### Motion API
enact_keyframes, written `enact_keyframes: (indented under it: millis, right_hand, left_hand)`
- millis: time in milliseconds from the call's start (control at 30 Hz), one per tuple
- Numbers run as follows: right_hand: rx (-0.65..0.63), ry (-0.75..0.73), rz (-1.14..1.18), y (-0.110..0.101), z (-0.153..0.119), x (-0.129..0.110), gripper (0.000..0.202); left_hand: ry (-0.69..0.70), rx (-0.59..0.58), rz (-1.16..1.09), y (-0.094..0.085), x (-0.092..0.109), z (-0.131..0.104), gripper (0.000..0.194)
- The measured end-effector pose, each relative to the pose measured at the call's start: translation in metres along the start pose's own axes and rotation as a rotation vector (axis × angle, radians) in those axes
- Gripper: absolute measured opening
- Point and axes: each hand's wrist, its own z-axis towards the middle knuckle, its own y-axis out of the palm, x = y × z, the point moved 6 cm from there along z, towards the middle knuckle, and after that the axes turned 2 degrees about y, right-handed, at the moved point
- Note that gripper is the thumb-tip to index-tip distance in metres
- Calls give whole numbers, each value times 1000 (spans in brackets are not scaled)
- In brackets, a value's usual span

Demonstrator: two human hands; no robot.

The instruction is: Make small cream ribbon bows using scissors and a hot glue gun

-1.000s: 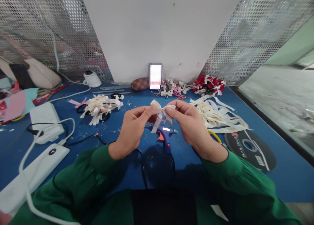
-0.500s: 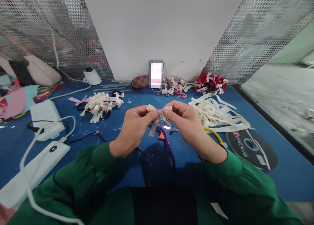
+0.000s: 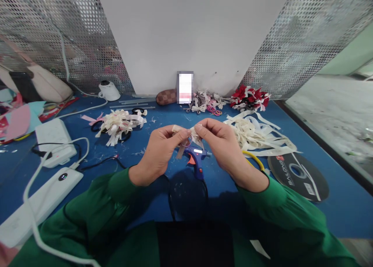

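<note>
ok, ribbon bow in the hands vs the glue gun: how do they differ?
The ribbon bow is pinched between the left hand and right hand; the glue gun lies on the blue table.
The ribbon bow is folded cream fabric; the glue gun has a rigid-looking blue body with an orange trigger.
Both are roughly centred in front of the person.

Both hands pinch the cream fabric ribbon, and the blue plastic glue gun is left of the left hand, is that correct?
Not quite: the head view shows the blue plastic glue gun between the left hand and right hand, which do pinch the cream fabric ribbon.
</note>
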Motion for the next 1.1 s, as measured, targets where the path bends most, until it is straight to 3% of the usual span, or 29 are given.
enact_keyframes:
  millis: [167,300,367,500,600,700,800,900,1000,1100]
  right_hand:
    - [-46,28,41,3,-1,3,19]
    - [-33,30,37,4,-2,3,14]
    - [80,-94,-119,-2,-3,-6,12]
    - [327,-584,-639,-8,-19,-33,11]
    - [247,-785,-918,3,-28,-33,13]
    - [96,-812,-1035,13,-30,-24,21]
    - [11,-799,-1069,18,-30,-17,23]
    - [12,-964,-1012,21,-36,-24,18]
    - [182,-1067,-850,9,-41,-37,21]
    - [363,-842,-740,-11,-28,-42,13]
  left_hand:
    - [42,32,-5,-4,2,1,34]
    - [-9,-17,14,-2,-4,5,32]
    - [-6,6,23,-4,-5,7,32]
    - [46,205,34,-16,-3,8,39]
    - [-9,170,4,-14,-3,7,39]
    - [-41,68,-53,-7,-1,6,36]
    - [-20,30,-40,-6,4,6,31]
    - [31,33,50,-11,11,8,27]
    - [83,13,172,-14,18,11,27]
    - [81,-40,236,-15,21,13,28]
